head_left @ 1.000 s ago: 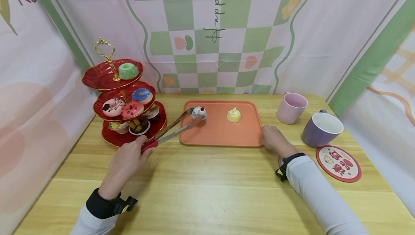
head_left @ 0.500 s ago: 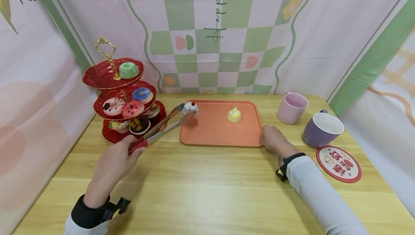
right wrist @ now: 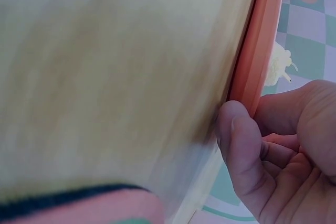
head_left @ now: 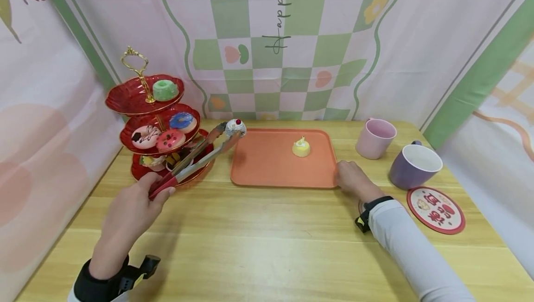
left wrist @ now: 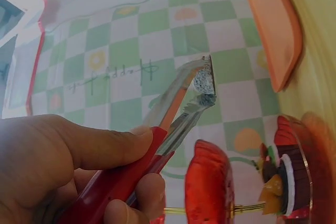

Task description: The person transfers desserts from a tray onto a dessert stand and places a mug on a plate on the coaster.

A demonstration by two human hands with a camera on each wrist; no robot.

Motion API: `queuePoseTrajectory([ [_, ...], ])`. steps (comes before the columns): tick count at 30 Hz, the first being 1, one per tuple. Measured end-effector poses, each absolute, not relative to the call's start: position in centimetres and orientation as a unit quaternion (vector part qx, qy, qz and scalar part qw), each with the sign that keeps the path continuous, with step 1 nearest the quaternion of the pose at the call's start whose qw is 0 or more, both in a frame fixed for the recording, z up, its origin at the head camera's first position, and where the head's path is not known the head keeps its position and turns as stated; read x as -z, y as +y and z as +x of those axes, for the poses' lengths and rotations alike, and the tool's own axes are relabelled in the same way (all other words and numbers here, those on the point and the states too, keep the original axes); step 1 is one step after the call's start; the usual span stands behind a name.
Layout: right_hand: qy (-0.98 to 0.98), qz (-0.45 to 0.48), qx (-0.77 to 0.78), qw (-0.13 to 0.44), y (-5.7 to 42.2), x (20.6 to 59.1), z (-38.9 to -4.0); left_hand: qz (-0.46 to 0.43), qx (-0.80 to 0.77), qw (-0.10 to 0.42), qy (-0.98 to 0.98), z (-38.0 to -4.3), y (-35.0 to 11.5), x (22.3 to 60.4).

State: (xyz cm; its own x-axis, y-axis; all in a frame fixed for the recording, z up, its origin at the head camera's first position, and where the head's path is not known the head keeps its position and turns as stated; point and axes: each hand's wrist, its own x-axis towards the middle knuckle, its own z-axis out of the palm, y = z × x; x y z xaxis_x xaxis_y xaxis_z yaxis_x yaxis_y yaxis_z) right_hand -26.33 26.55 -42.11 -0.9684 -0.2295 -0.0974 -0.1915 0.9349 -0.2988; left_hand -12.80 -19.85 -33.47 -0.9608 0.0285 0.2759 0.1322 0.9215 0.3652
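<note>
My left hand (head_left: 132, 209) grips red-handled metal tongs (head_left: 189, 165). Between the tong tips is a small white speckled cake with a red cherry on top (head_left: 236, 128), raised off the tray at its back left corner; the left wrist view shows its speckled side (left wrist: 203, 81) between the tips. With thumb and fingers, my right hand (head_left: 354, 180) pinches the front right corner of the orange tray (head_left: 271, 172), as the right wrist view shows at the tray's rim (right wrist: 256, 51). A small yellow cake (head_left: 301, 147) sits on the tray.
A three-tier red stand (head_left: 125, 96) at the left holds a green cake (head_left: 165, 90), several doughnuts and cupcakes. To the right are a pink mug (head_left: 375, 139), a purple mug (head_left: 415, 166) and a round red-rimmed coaster (head_left: 435, 210). A checkered cloth (head_left: 267, 52) hangs behind the table.
My left hand has drawn back left, and the tongs have carried the cherry-topped cake leftward and up, from over the tray toward the stand. The right hand and tray stay put.
</note>
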Motion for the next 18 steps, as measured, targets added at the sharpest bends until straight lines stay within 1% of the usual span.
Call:
queuePoseTrajectory([
  [5,0.982,-0.113,0.135,0.063,26.5,42.2,-26.4,-0.038,0.189,0.153,-0.969,-12.2,-20.1,32.8],
  [12,0.982,-0.112,0.132,0.07,26.4,42.0,-26.3,-0.052,0.183,0.204,-0.96,-11.5,-20.6,32.2],
  [18,0.983,-0.114,0.13,0.065,26.5,42.1,-26.3,-0.051,0.179,0.22,-0.958,-11.0,-20.7,31.7],
])
